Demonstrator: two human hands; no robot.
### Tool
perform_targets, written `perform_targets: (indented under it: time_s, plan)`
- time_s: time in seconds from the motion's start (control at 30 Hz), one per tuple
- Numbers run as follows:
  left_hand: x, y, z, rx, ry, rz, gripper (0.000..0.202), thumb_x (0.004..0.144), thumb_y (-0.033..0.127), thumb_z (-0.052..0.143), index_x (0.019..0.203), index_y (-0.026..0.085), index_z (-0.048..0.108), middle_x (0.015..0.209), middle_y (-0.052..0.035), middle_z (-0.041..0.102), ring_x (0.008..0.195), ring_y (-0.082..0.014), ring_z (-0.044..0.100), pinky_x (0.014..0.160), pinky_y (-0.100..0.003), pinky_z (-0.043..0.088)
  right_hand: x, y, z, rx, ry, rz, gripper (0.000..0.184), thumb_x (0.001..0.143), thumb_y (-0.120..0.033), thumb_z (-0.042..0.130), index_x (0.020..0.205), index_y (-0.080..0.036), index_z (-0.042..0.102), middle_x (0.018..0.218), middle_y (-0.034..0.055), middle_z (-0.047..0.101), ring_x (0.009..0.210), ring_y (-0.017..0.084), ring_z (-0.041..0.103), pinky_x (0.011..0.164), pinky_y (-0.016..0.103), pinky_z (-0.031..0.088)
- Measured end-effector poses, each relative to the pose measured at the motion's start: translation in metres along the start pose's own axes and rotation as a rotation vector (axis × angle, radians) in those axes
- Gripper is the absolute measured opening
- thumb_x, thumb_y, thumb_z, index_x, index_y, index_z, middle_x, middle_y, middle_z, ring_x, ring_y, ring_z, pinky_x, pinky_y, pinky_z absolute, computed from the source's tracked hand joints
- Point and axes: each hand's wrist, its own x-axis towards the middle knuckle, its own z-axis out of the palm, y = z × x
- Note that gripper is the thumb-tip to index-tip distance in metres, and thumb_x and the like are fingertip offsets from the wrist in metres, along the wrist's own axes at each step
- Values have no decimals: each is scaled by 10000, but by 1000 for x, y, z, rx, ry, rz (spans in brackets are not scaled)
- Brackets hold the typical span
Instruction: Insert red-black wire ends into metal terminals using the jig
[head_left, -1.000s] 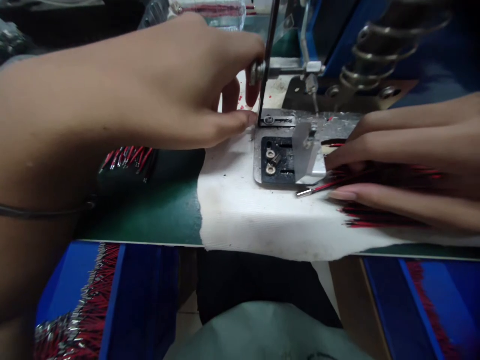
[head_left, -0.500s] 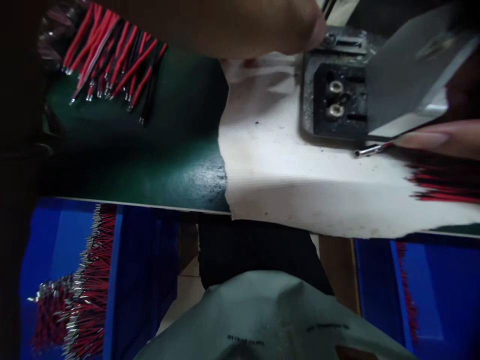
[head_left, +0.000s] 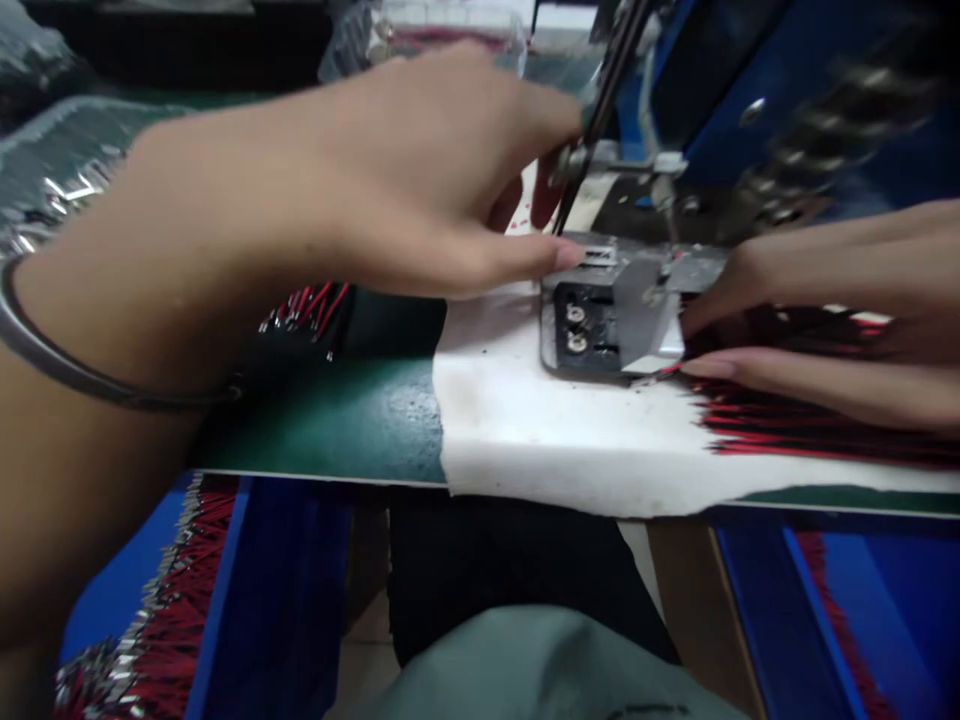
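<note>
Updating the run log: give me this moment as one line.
left hand: at press rod, thumb by plate | right hand: over red wires, beside plate | grip: unclear for both

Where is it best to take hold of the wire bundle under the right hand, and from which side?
Probably grip the wire bundle on its insulated red and black length, from the right and above, where the right hand lies over it. The wires lie flat on the white cloth, ends pointing left toward the metal plate.

A metal plate (head_left: 600, 335) is set on a cloth (head_left: 555, 430) on the counter (head_left: 337, 420), with wires (head_left: 795, 425) laid to its right.
</note>
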Motion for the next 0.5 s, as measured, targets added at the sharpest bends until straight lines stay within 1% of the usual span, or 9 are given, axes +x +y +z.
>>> perform_targets:
  time_s: [0.07, 0.13, 0.17, 0.2, 0.27, 0.33, 0.37, 0.43, 0.5]
  plan:
    - [0, 4, -2, 21, 19, -40, 630, 1043, 731, 562, 1291, 163, 670, 1064, -14, 768, 1137, -360, 841, 1018, -520, 638, 3, -2, -5, 53, -66, -91, 168, 1121, -336, 649, 1170, -271, 796, 1074, 8, 819, 888, 76, 754, 765, 224, 573]
    - [-2, 3, -1, -11, 90, -55, 656, 1053, 732, 526, 1405, 187, 621, 927, 27, 760, 979, -271, 847, 955, -424, 630, 5, -2, -8, 93, -85, -127, 183, 1144, -284, 604, 1174, -237, 778, 1075, 15, 806, 917, 76, 749, 803, 219, 577]
    - [-4, 2, 0, -28, 155, -57, 677, 1050, 753, 494, 1400, 186, 612, 851, 45, 732, 903, -234, 830, 919, -380, 613, 6, -2, -8, 104, -93, -135, 207, 1153, -286, 584, 1167, -225, 781, 1069, 17, 802, 910, 79, 747, 800, 222, 574]
    - [-6, -1, 1, -36, 224, -54, 686, 1045, 772, 462, 1354, 183, 627, 786, 54, 697, 830, -203, 800, 883, -345, 591, 6, -2, -8, 112, -98, -140, 236, 1158, -296, 567, 1153, -215, 789, 1060, 20, 799, 891, 85, 745, 780, 230, 566]
    - [-9, -7, 3, -4, 362, 3, 670, 1047, 781, 379, 1075, 189, 690, 665, 52, 604, 658, -142, 680, 780, -289, 520, 7, -2, -7, 113, -90, -148, 280, 1158, -324, 558, 1118, -198, 805, 1039, 30, 794, 836, 99, 733, 724, 249, 539]
    - [-11, -11, 3, 55, 446, 141, 647, 1073, 685, 352, 720, 204, 602, 545, 38, 484, 511, -89, 483, 649, -245, 383, 6, -1, -6, 114, -64, -160, 300, 1160, -329, 557, 1104, -185, 814, 1021, 37, 789, 797, 101, 716, 693, 255, 511]
    - [-11, -12, 3, 72, 468, 240, 640, 1082, 616, 380, 609, 208, 523, 498, 34, 428, 470, -75, 391, 598, -239, 305, 6, -1, -6, 118, -47, -181, 302, 1161, -327, 560, 1096, -177, 814, 1008, 40, 787, 782, 101, 708, 683, 255, 499]
    - [-10, -12, 5, 67, 468, 437, 614, 1084, 467, 469, 528, 209, 440, 449, 33, 379, 437, -66, 315, 538, -253, 211, 5, -1, -6, 115, -7, -224, 303, 1163, -303, 559, 1071, -159, 809, 974, 46, 781, 757, 101, 696, 670, 252, 479]
    - [-8, -9, 8, 28, 434, 582, 553, 1079, 375, 535, 555, 207, 487, 461, 31, 431, 436, -77, 361, 512, -278, 216, 4, -2, -7, 94, 31, -254, 305, 1161, -278, 558, 1041, -141, 802, 927, 50, 771, 728, 101, 679, 654, 253, 457]
